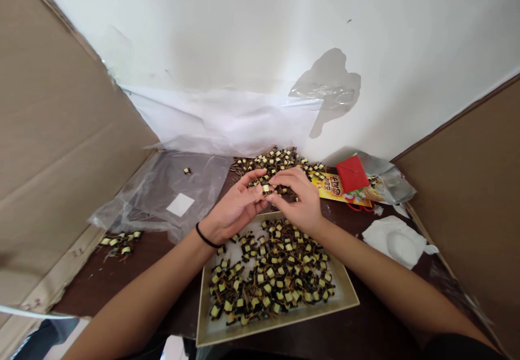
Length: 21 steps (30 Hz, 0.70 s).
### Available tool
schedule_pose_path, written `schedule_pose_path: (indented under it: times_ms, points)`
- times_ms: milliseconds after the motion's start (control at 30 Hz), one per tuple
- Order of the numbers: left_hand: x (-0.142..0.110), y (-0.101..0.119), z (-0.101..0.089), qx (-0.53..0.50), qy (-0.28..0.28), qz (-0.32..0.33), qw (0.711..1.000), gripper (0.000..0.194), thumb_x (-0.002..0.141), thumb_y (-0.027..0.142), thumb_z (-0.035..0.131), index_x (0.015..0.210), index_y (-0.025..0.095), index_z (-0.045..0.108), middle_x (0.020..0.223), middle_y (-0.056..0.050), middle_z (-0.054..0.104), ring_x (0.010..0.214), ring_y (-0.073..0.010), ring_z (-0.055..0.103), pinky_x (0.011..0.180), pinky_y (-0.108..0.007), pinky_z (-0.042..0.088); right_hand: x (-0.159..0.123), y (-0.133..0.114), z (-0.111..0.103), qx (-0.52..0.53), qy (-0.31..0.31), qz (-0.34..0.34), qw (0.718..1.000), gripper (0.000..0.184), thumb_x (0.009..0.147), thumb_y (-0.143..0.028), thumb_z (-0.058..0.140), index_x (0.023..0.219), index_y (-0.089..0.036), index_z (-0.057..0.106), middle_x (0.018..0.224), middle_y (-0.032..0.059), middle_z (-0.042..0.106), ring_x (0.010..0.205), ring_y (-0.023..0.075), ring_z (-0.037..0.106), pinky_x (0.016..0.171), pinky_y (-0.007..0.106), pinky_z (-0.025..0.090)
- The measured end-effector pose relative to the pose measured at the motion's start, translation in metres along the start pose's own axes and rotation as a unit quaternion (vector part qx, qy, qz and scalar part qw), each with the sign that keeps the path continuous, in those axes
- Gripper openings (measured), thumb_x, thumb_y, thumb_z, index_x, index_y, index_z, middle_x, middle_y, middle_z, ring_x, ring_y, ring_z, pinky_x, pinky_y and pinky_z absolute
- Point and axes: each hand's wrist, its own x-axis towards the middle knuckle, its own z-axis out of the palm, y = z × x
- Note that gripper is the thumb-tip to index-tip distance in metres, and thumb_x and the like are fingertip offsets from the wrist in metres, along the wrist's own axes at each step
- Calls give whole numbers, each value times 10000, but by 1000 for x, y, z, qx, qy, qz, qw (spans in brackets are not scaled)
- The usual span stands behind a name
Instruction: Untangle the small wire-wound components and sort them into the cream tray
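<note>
Over the back edge of a shallow box, my two hands meet around a small coil (266, 188) with a yellow tape band and black ends. My left hand (238, 205) pinches it between thumb and fingers and wears a black band at the wrist. From the other side, my right hand (300, 200) closes its thumb and fingertips at the coil's right end, near its thin leads. Below, the box (244, 333) holds many similar coils (280, 273) with copper-coloured wires. Just behind my hands a heap of more coils (280, 158) lies on the dark table.
Clear plastic sheeting (154, 184) at the left bears a white square (180, 204) and one coil (187, 171). Several coils (122, 242) lie nearer left. To the right are a red packet (352, 174), a yellow wrapper (325, 186) and crumpled tissue (396, 240). Cardboard walls (479, 186) flank the table.
</note>
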Motion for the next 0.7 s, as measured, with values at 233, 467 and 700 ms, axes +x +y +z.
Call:
schedule_pose_path:
  times_ms: [233, 467, 700]
  points:
    - [2, 0, -1, 15, 20, 10, 1000, 485, 562, 207, 870, 974, 191, 614, 730, 40, 630, 690, -75, 605, 709, -208, 505, -1, -2, -1, -58, 12, -36, 998, 107, 802, -178, 665, 900, -221, 670, 851, 58, 687, 825, 204, 618, 759, 392, 513]
    - [2, 0, 0, 22, 27, 19, 999, 476, 544, 197, 879, 932, 174, 605, 697, 44, 625, 668, -65, 599, 682, -187, 496, -1, -2, -1, -58, 16, -37, 997, 117, 794, -162, 675, 897, -217, 681, 855, 62, 703, 807, 203, 624, 744, 389, 516]
    - [4, 1, -3, 28, 24, 11, 999, 467, 541, 200, 880, 912, 170, 598, 693, 41, 643, 657, -69, 605, 680, -190, 494, 0, 2, -1, -16, -9, -9, 1000, 91, 787, -194, 692, 876, -209, 677, 842, 59, 689, 819, 195, 628, 772, 373, 521]
